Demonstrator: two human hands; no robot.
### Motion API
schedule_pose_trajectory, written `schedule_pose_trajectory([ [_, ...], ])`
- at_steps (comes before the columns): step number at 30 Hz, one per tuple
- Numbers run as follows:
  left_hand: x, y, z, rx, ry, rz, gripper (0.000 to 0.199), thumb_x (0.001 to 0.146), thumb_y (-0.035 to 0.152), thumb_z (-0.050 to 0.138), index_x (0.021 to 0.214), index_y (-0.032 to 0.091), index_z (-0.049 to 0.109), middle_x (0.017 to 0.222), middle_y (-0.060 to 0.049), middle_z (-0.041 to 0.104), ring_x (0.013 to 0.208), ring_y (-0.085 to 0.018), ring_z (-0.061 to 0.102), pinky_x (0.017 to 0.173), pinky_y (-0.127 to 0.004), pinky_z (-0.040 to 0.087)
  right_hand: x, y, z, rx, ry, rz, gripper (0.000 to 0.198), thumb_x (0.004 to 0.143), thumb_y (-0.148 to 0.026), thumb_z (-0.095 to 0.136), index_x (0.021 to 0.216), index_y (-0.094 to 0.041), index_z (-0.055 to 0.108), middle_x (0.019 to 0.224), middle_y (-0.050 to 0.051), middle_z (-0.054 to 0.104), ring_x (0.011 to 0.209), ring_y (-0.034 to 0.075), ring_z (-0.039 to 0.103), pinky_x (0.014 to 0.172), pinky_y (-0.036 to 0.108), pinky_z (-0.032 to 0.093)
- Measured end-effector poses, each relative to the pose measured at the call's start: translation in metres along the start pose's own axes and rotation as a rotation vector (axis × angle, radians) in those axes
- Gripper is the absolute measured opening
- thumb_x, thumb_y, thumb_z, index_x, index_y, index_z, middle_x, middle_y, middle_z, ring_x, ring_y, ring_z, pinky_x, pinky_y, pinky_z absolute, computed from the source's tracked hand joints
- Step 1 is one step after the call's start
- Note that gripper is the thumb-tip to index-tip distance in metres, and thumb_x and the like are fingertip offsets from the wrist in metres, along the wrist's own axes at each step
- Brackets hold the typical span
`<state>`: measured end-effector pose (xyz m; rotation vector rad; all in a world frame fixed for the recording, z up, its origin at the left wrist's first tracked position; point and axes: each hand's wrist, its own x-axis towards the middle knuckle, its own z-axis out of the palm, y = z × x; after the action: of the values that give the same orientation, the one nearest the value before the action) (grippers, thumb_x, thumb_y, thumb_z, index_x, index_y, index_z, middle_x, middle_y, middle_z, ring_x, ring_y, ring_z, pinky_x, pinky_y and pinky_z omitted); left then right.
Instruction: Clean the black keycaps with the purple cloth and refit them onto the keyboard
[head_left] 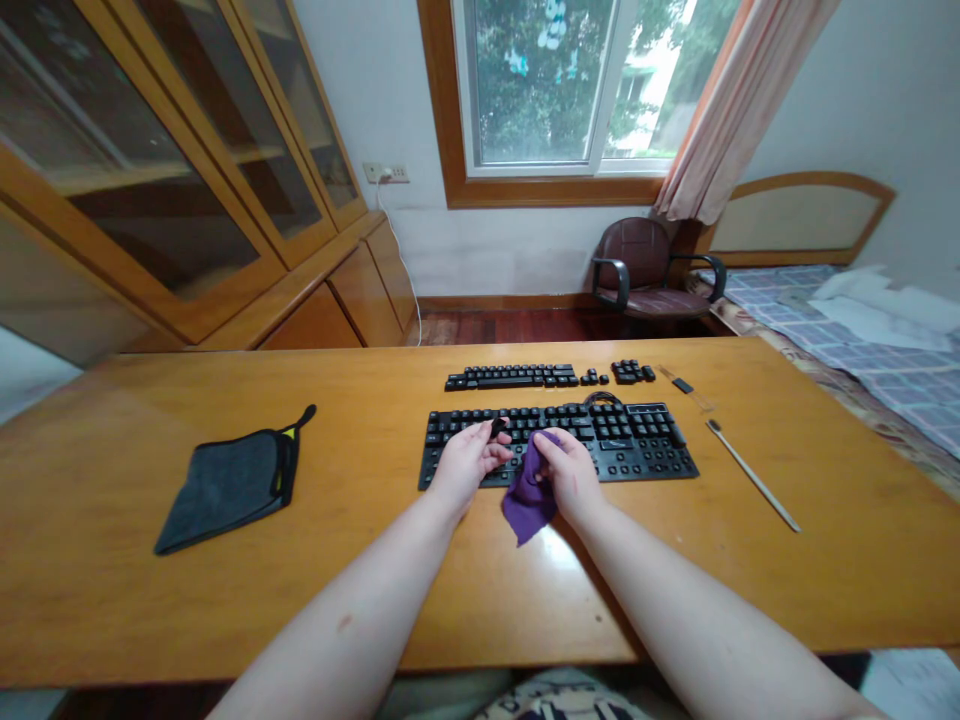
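Observation:
A black keyboard (645, 462) lies across the middle of the table, several of its switches bare of keycaps. Over its left half, my left hand (474, 458) pinches a small black keycap (498, 427) between thumb and fingers. My right hand (568, 472) is closed on a purple cloth (531, 500), which hangs down over the keyboard's front edge. The two hands are close together but apart. Behind the keyboard stand rows of loose black keycaps (517, 376), with a smaller group of keycaps (631, 372) to their right.
On the left of the wooden table (360, 600) lies a folded grey cloth (232, 482) with a black loop. A long thin brush (754, 475) rests at the right, near a small wire tool with a black handle (682, 385). An office chair (645, 265) stands beyond the table.

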<state>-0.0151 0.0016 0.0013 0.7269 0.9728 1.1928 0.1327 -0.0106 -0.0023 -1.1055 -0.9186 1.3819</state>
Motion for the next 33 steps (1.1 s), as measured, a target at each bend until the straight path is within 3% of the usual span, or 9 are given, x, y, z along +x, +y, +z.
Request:
schedule_pose_trajectory([
  [3, -0.001, 0.008, -0.001, 0.073, 0.011, 0.012, 0.038, 0.074, 0.042, 0.062, 0.099, 0.012, 0.062, 0.077, -0.005, 0.064, 0.054, -0.007, 0.056, 0.051, -0.02, 0.045, 0.0, 0.0, 0.0, -0.001, -0.001, -0.008, 0.027, 0.07, -0.044, 0.067, 0.069, -0.019, 0.057, 0.045, -0.007, 0.048, 0.04, 0.01, 0.042, 0.042, 0.023, 0.035],
  [6, -0.006, 0.031, -0.011, 0.333, 0.1, 0.143, 0.037, 0.071, 0.04, 0.064, 0.096, 0.012, 0.063, 0.084, -0.007, 0.066, 0.057, -0.009, 0.055, 0.043, -0.017, 0.038, 0.0, 0.0, 0.0, 0.002, 0.001, -0.014, 0.027, 0.07, -0.044, 0.066, 0.069, -0.019, 0.057, 0.045, -0.007, 0.047, 0.04, 0.01, 0.042, 0.043, 0.023, 0.035],
  [10, -0.016, 0.072, -0.037, 0.752, 0.185, 0.35, 0.03, 0.07, 0.038, 0.064, 0.091, 0.017, 0.068, 0.089, -0.006, 0.067, 0.077, -0.017, 0.06, 0.064, -0.025, 0.047, 0.001, 0.001, -0.002, 0.002, -0.013, -0.023, 0.027, 0.07, -0.045, 0.066, 0.069, -0.019, 0.057, 0.045, -0.007, 0.048, 0.041, 0.01, 0.042, 0.043, 0.023, 0.034],
  [13, -0.019, 0.084, -0.062, 0.977, 0.164, 0.333, 0.026, 0.064, 0.036, 0.069, 0.084, 0.02, 0.072, 0.087, -0.006, 0.069, 0.079, -0.021, 0.06, 0.077, -0.032, 0.045, 0.001, 0.001, -0.001, -0.012, -0.016, -0.037, 0.028, 0.07, -0.045, 0.066, 0.069, -0.019, 0.057, 0.045, -0.006, 0.047, 0.041, 0.01, 0.042, 0.043, 0.023, 0.034],
  [16, -0.015, 0.074, -0.085, 0.916, 0.178, 0.24, 0.028, 0.062, 0.035, 0.071, 0.085, 0.018, 0.073, 0.088, -0.009, 0.071, 0.087, -0.025, 0.062, 0.084, -0.035, 0.042, 0.0, 0.0, 0.0, -0.043, -0.015, -0.043, 0.028, 0.069, -0.045, 0.066, 0.07, -0.018, 0.059, 0.046, -0.006, 0.047, 0.042, 0.01, 0.042, 0.044, 0.022, 0.035],
  [19, -0.01, 0.056, -0.1, 0.82, 0.266, 0.183, 0.031, 0.061, 0.036, 0.072, 0.084, 0.015, 0.071, 0.087, -0.011, 0.071, 0.083, -0.024, 0.063, 0.08, -0.034, 0.044, 0.0, -0.001, 0.0, -0.06, -0.02, -0.049, 0.029, 0.068, -0.045, 0.067, 0.069, -0.018, 0.058, 0.046, -0.006, 0.048, 0.042, 0.01, 0.042, 0.044, 0.023, 0.035],
  [23, -0.007, 0.042, -0.106, 0.677, 0.293, 0.085, 0.039, 0.055, 0.042, 0.075, 0.079, 0.012, 0.068, 0.072, -0.008, 0.069, 0.065, -0.018, 0.062, 0.066, -0.03, 0.047, 0.0, -0.002, 0.0, -0.052, -0.018, -0.033, 0.029, 0.068, -0.046, 0.066, 0.068, -0.018, 0.058, 0.045, -0.006, 0.047, 0.042, 0.01, 0.042, 0.043, 0.023, 0.034],
  [26, -0.005, 0.04, -0.107, 0.592, 0.297, 0.069, 0.042, 0.051, 0.044, 0.077, 0.077, 0.012, 0.067, 0.068, -0.007, 0.068, 0.063, -0.017, 0.062, 0.065, -0.029, 0.047, 0.001, -0.001, 0.0, -0.07, -0.021, -0.03, 0.027, 0.071, -0.044, 0.064, 0.069, -0.018, 0.057, 0.046, -0.006, 0.047, 0.042, 0.01, 0.043, 0.044, 0.022, 0.035],
  [33, -0.001, 0.04, -0.112, 0.936, 0.324, 0.124, 0.032, 0.058, 0.043, 0.07, 0.076, 0.016, 0.069, 0.074, -0.006, 0.071, 0.072, -0.021, 0.063, 0.068, -0.029, 0.045, 0.002, -0.001, -0.001, -0.12, -0.037, -0.018, 0.027, 0.073, -0.044, 0.063, 0.07, -0.018, 0.058, 0.046, -0.006, 0.047, 0.042, 0.01, 0.044, 0.044, 0.022, 0.035],
])
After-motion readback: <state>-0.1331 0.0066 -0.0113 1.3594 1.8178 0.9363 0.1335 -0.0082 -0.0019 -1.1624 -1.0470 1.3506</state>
